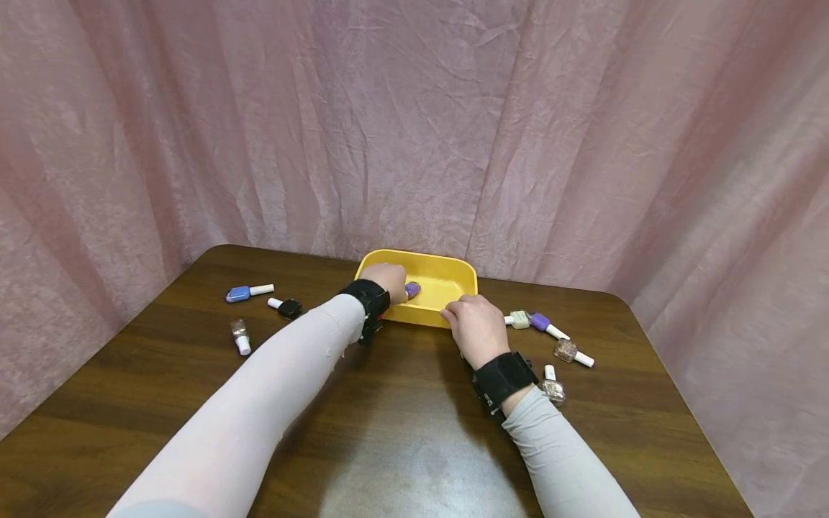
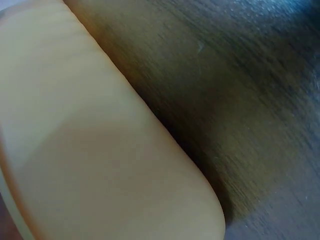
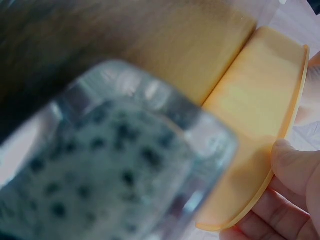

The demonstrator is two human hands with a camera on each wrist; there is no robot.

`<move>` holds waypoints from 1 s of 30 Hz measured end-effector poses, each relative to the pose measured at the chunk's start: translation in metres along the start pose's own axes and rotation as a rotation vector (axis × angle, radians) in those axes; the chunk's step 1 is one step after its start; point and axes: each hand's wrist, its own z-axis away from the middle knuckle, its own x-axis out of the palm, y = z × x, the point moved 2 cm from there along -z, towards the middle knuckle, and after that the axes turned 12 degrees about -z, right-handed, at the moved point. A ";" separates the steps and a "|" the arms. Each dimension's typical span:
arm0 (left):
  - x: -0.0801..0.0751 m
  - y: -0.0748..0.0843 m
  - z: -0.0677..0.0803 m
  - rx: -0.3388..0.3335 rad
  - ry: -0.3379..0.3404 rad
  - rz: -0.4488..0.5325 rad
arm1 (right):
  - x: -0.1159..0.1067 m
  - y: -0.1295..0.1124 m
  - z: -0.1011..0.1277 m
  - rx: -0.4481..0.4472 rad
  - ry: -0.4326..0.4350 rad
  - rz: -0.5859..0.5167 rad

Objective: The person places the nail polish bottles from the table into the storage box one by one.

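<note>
My left hand [image 1: 386, 278] reaches over the near wall of a yellow plastic bin [image 1: 432, 319], its fingers mostly hidden. A purple nail polish bottle [image 1: 412, 289] sticks out from those fingers inside the bin, its cap out of sight. My right hand [image 1: 478, 327] pinches the bin's near rim at the right, the thumb [image 3: 295, 167] on one side of the wall and fingers [image 3: 285, 215] on the other. Close to the right wrist camera looms a blurred, pale bottle with dark specks [image 3: 110, 175]. The bin's wall [image 2: 100, 125] fills much of the left wrist view.
On the table's left lie a blue bottle [image 1: 238, 293], a black bottle [image 1: 290, 309] and a glitter bottle [image 1: 239, 329]. To the right are a pale green bottle [image 1: 520, 320], another purple one [image 1: 540, 322] and two glitter bottles [image 1: 565, 350]. A pink curtain [image 1: 414, 129] hangs behind.
</note>
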 end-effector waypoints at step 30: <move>0.011 -0.006 -0.017 -0.041 -0.025 -0.019 | 0.002 -0.001 -0.001 -0.008 0.019 0.002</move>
